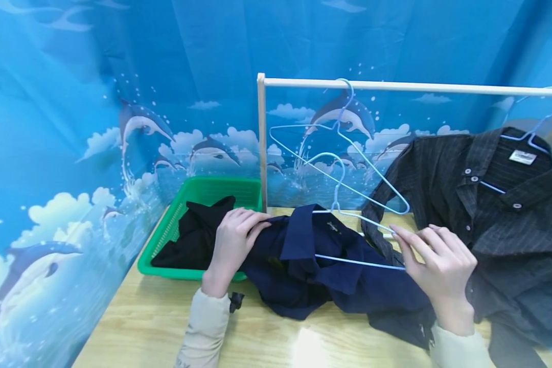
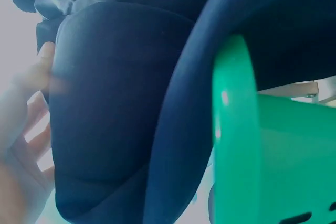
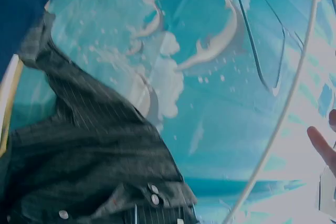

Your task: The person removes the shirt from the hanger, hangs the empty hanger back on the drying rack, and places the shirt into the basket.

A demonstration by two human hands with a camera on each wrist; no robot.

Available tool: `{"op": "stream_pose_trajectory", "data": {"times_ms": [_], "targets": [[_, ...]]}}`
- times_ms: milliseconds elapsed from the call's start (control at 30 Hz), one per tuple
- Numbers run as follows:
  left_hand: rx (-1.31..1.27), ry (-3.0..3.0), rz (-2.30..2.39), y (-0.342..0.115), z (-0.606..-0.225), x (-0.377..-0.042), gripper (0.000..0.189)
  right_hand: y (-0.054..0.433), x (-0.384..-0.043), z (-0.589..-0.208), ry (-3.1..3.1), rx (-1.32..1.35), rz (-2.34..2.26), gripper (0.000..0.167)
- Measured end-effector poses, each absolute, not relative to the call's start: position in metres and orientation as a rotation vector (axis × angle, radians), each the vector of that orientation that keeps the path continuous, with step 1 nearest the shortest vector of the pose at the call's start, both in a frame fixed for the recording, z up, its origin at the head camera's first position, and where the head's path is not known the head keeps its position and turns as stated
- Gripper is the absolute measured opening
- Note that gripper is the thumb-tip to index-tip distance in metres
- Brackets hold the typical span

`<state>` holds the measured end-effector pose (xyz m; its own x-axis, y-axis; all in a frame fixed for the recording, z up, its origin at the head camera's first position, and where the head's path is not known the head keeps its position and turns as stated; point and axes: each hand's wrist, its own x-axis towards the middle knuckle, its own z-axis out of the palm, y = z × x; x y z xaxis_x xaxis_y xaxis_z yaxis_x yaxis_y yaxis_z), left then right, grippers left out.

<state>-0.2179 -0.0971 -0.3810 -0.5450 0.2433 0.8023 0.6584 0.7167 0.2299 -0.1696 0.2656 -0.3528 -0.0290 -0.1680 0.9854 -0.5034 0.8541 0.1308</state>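
A navy shirt (image 1: pixel 299 271) with a collar lies bunched over the table's middle; its cloth fills much of the left wrist view. A light blue wire hanger (image 1: pixel 359 262) sits partly inside it, hook up at the collar, its left end hidden in the cloth. My left hand (image 1: pixel 232 240) pinches the shirt's left shoulder between thumb and fingers. With thumb and fingertips, my right hand (image 1: pixel 441 263) grips the hanger's right end, which is outside the cloth. Only fingers (image 3: pixel 323 148) of that hand show at the right wrist view's edge.
A green basket (image 1: pixel 179 273) with black clothing (image 1: pixel 198 230) stands at the left. Behind the shirt rises a rack (image 1: pixel 299 83) bearing a bare blue hanger (image 1: pixel 372 166) and, on the right, a dark striped shirt (image 1: pixel 524 204) on another hanger. The wooden table (image 1: pixel 133 312) shows in front.
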Motion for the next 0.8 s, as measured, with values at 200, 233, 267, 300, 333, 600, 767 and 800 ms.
{"op": "stream_pose_trajectory", "data": {"times_ms": [200,233,267,300,333,600,767,800], "targets": [[-0.622,-2.115,-0.665,-0.104,-0.380,-0.220,0.009,0.288,-0.158,-0.342,-1.614,0.410,0.291,0.027],[-0.606,-2.114,-0.665,-0.106,-0.380,-0.221,0.009,0.291,-0.157,-0.340,-1.607,0.388,0.294,0.025],[-0.586,-2.113,-0.667,-0.108,-0.380,-0.221,0.009,0.294,-0.155,-0.338,-1.597,0.367,0.300,0.023],[-0.564,-2.112,-0.669,-0.110,-0.380,-0.222,0.010,0.298,-0.154,-0.337,-1.585,0.347,0.306,0.020],[-0.536,-2.113,-0.673,-0.112,-0.380,-0.222,0.010,0.301,-0.153,-0.335,-1.580,0.328,0.304,0.019],[-0.371,-2.181,-0.688,-0.126,-0.380,-0.222,0.016,0.323,-0.141,-0.328,-1.599,0.233,0.273,0.016],[-0.328,-2.201,-0.709,-0.128,-0.382,-0.222,0.015,0.325,-0.142,-0.328,-1.579,0.217,0.291,0.014],[-0.338,-2.199,-0.712,-0.127,-0.382,-0.222,0.015,0.323,-0.143,-0.329,-1.583,0.220,0.290,0.013]]}}
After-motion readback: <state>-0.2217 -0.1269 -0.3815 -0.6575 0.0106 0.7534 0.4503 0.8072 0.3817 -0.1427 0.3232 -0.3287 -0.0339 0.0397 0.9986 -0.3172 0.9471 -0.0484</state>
